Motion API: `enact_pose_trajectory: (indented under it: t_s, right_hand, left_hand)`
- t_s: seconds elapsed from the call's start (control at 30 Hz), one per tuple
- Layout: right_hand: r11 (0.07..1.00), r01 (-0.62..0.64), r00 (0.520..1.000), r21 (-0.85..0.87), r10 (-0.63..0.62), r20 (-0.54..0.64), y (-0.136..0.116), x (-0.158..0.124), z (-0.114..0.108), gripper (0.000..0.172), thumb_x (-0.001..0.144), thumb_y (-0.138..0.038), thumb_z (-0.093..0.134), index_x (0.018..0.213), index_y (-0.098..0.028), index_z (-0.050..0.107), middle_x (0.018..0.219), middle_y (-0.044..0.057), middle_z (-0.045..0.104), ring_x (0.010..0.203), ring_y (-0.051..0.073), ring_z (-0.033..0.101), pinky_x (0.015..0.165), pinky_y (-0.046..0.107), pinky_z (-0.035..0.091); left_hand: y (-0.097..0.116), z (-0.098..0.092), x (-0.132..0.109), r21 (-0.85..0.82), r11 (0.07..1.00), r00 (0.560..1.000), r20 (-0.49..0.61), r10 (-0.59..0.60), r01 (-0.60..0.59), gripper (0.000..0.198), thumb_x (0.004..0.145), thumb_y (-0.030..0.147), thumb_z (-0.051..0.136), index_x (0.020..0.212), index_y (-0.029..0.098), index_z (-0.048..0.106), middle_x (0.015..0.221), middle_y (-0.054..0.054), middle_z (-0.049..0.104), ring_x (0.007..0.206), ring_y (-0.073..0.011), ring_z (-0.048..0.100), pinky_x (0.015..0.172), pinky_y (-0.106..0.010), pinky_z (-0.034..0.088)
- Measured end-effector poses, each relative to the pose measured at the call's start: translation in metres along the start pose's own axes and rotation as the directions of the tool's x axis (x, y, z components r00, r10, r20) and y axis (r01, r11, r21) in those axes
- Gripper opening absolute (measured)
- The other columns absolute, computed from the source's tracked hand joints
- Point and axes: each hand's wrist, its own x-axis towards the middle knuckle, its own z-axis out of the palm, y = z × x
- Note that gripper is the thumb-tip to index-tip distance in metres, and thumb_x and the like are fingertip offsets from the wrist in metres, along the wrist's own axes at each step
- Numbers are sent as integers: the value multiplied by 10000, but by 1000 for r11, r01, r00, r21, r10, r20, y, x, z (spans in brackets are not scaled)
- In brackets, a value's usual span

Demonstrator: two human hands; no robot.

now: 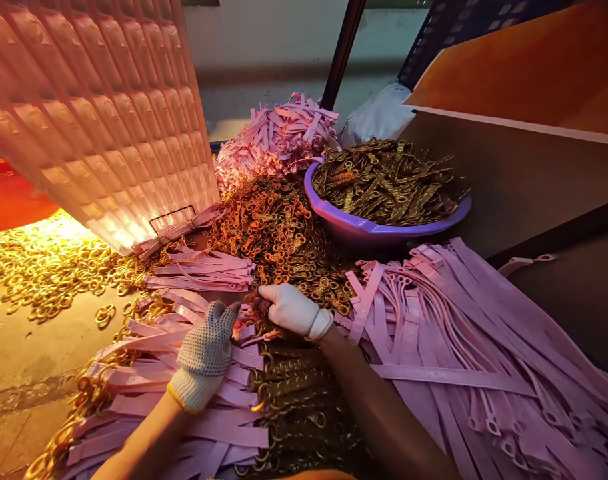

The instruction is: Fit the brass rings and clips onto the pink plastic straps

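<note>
Both hands wear white knit gloves. My left hand (207, 353) lies on a stack of pink straps (149, 393) fitted with gold rings, its fingers curled toward the middle. My right hand (293, 310) is closed in a pinch at the edge of a pile of small gold metal rings and clasps (279, 233). The two hands meet over a pink strap end (244, 330); what the fingers pinch is too small to make out. A heap of loose pink straps (464, 333) spreads to the right of my right forearm.
A purple bowl (364, 230) of dark gold clips stands behind the ring pile. A bundle of pink straps (279, 137) lies at the back. A tilted moulded plastic tray (94, 113) stands at left above scattered gold rings (49, 267). An orange board (534, 67) leans at right.
</note>
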Motion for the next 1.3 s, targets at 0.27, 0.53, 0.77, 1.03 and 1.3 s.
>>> enact_pose_trajectory:
  t_s: [0.27, 0.53, 0.77, 1.03, 1.3]
  right_hand:
    - [959, 279, 941, 57, -261, -213, 7, -51, 29, 240, 727, -38, 518, 888, -175, 631, 970, 68, 614, 919, 201, 554, 839, 304, 449]
    - [946, 324, 922, 28, -308, -236, 8, -59, 34, 529, 571, -12, 452, 1046, -167, 627, 1090, 84, 631, 1037, 229, 568, 928, 351, 471]
    - [898, 439, 870, -32, -433, -236, 17, -52, 39, 483, 699, -77, 471, 1152, -158, 618, 1170, 98, 648, 1095, 234, 581, 954, 369, 468]
    - [900, 429, 865, -72, -433, -253, 18, -54, 44, 463, 660, -45, 468, 1076, -168, 630, 1122, 93, 662, 1054, 227, 592, 907, 351, 473]
    - [955, 297, 943, 4, -292, -159, -9, -43, 22, 316, 556, -33, 440, 813, -177, 552, 933, 69, 611, 838, 195, 535, 758, 296, 446]
  left_hand:
    - [-19, 13, -42, 244, 958, 942, -260, 213, -149, 521, 890, 28, 470, 1361, 186, 626, 1289, -164, 659, 897, -232, 738, 674, -275, 613]
    - [-36, 12, -63, 68, 969, 935, -251, 248, -239, 629, 862, -15, 407, 1430, 211, 556, 1321, -114, 674, 1157, -230, 681, 982, -325, 577]
    - [-16, -18, -26, -415, 897, 983, -156, 96, -153, 367, 935, 204, 533, 1270, 203, 683, 1241, -92, 725, 1120, -228, 698, 1007, -352, 558]
    - [0, -21, -11, -595, 796, 992, 121, -43, 108, 263, 881, 258, 577, 1076, 196, 743, 1061, -85, 765, 950, -224, 708, 911, -383, 567]
    - [-1, -6, -20, -567, 822, 992, -124, -16, -58, 210, 885, 276, 568, 991, 193, 729, 906, -68, 764, 812, -195, 706, 789, -319, 590]
